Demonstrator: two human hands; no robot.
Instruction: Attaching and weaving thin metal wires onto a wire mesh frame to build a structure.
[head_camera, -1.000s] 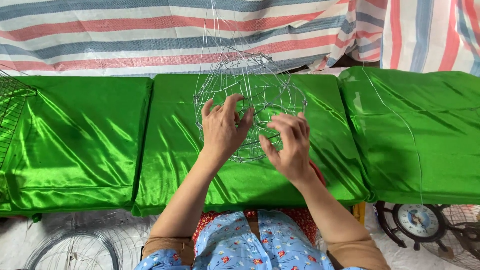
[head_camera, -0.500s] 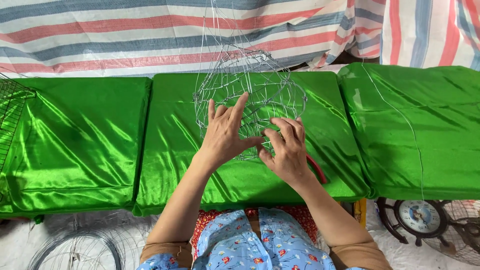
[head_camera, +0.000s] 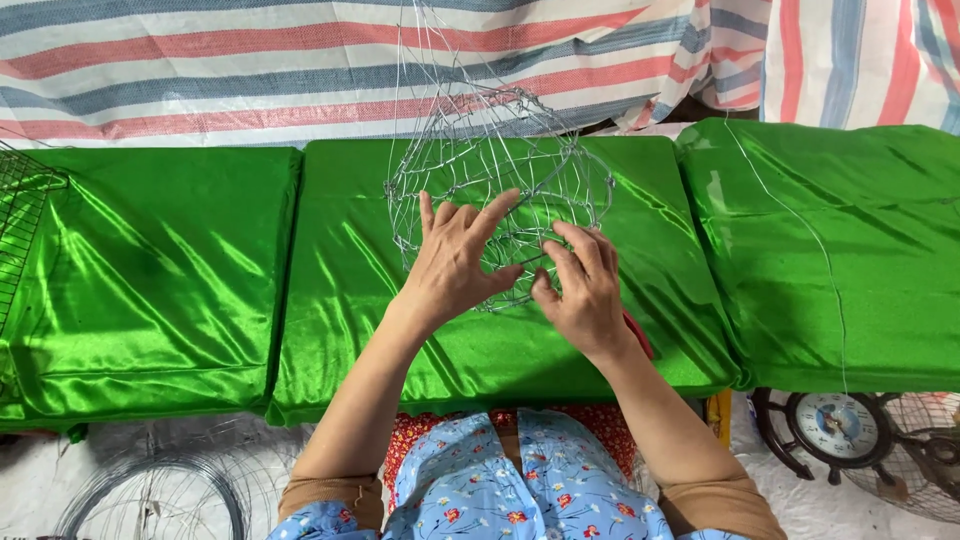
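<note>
A basket-shaped mesh of thin silver wire rests on the middle green satin-covered table, with loose wire ends rising from its top. My left hand lies flat against the near side of the mesh, fingers spread. Beside it, my right hand pinches a wire strand at the lower rim of the mesh between thumb and fingers. The two hands nearly touch at the thumbs.
Green satin tables stand to the left and right. A dark wire grid lies at the far left edge. Wire coils lie on the floor lower left; a round clock and a fan guard lower right. A striped tarp hangs behind.
Both hands have shifted slightly along the mesh's near side; the left hand's fingers have spread flatter, and the right hand has closed in on a strand at the rim.
</note>
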